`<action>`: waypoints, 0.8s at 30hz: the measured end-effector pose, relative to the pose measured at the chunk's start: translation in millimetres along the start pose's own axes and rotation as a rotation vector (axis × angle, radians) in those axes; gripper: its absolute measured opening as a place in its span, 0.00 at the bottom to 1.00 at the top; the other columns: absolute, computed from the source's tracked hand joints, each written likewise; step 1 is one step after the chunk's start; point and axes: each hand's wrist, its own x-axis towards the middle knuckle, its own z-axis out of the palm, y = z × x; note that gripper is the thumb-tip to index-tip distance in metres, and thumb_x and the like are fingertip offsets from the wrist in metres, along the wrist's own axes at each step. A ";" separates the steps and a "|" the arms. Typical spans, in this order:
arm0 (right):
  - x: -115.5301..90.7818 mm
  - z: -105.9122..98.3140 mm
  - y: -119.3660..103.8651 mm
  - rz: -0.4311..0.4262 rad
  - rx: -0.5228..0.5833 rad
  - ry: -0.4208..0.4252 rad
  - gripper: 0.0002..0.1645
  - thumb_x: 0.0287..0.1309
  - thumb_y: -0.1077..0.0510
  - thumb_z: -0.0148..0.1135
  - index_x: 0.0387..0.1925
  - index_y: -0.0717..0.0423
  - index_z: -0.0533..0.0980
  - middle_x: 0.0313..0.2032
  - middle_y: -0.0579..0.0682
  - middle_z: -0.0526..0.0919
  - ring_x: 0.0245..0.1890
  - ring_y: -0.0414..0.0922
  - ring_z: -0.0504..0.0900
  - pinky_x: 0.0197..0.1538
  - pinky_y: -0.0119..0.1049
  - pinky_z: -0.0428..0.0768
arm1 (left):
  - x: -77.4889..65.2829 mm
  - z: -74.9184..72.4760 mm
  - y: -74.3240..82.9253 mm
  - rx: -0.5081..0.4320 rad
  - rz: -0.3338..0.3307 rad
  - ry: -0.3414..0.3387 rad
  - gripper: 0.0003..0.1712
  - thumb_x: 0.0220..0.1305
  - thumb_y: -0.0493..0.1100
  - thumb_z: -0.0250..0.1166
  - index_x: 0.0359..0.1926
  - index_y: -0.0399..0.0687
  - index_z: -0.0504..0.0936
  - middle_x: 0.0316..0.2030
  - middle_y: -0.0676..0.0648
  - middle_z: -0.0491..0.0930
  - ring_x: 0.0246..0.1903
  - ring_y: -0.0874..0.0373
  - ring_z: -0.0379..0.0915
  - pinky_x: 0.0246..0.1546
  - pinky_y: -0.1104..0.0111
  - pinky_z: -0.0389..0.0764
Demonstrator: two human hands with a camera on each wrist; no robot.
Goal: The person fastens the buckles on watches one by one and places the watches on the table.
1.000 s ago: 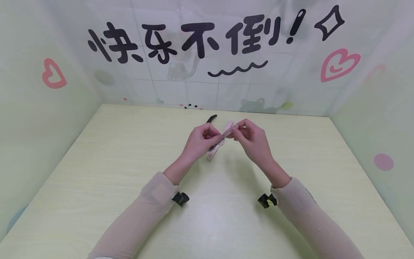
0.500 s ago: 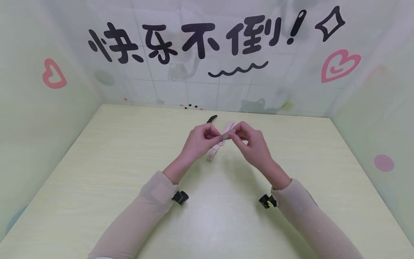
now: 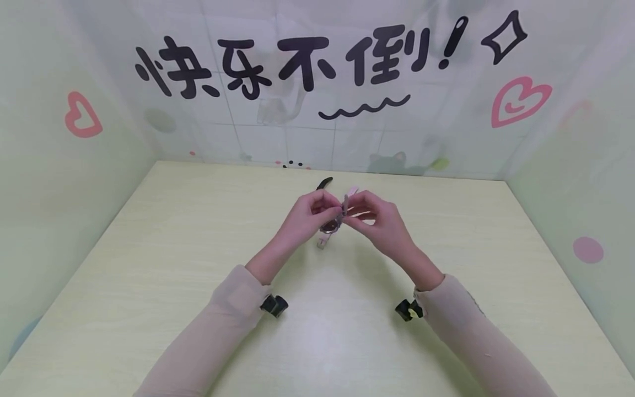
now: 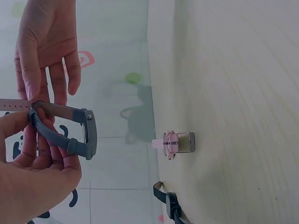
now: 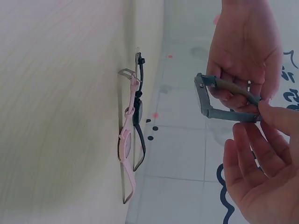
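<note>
A wristwatch with a greyish strap [image 4: 58, 136] is held up between both hands, its strap bent into a loop. Its case [image 4: 89, 134] faces away from the fingers in the left wrist view, and the dark dial [image 3: 329, 226] shows below the left hand in the head view. My left hand [image 3: 308, 216] pinches the strap where its two ends meet. There, my right hand [image 3: 379, 223] also pinches the strap between thumb and fingers. One strap end [image 3: 345, 204] stands up between the hands. The buckle is partly hidden by fingers.
A pink wristwatch [image 5: 126, 144] lies on the table [image 3: 317, 342] beneath the hands. Alongside it, towards the back wall, is a black wristwatch [image 5: 138, 109]. Printed curtains [image 3: 278, 138] enclose the table at the back and sides.
My right hand has shifted slightly left and down, closer to the left hand. The strap end that pointed right now stands up, and the dial has come into view.
</note>
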 end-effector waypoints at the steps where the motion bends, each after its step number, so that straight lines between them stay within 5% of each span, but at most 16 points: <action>1: -0.1 0.6 -0.6 -0.003 -0.008 0.007 0.13 0.59 0.64 0.69 0.45 0.62 0.78 0.43 0.58 0.87 0.44 0.52 0.87 0.49 0.47 0.86 | 0.0 0.1 -0.3 -0.010 0.006 -0.009 0.08 0.70 0.36 0.61 0.48 0.37 0.78 0.39 0.42 0.83 0.36 0.58 0.80 0.41 0.70 0.83; 13: -0.7 4.6 -3.3 -0.048 -0.066 0.062 0.12 0.59 0.64 0.69 0.44 0.63 0.78 0.40 0.56 0.86 0.38 0.49 0.86 0.46 0.44 0.87 | -2.9 5.6 2.4 0.005 0.036 0.008 0.09 0.69 0.39 0.62 0.45 0.38 0.75 0.42 0.41 0.81 0.41 0.53 0.78 0.46 0.64 0.84; 24: -2.4 6.3 -4.1 -0.010 -0.047 0.049 0.11 0.59 0.63 0.69 0.43 0.62 0.78 0.40 0.56 0.85 0.38 0.47 0.85 0.46 0.40 0.87 | -4.6 5.7 1.4 0.036 0.020 0.060 0.08 0.68 0.37 0.57 0.45 0.40 0.77 0.39 0.44 0.81 0.39 0.56 0.76 0.45 0.70 0.77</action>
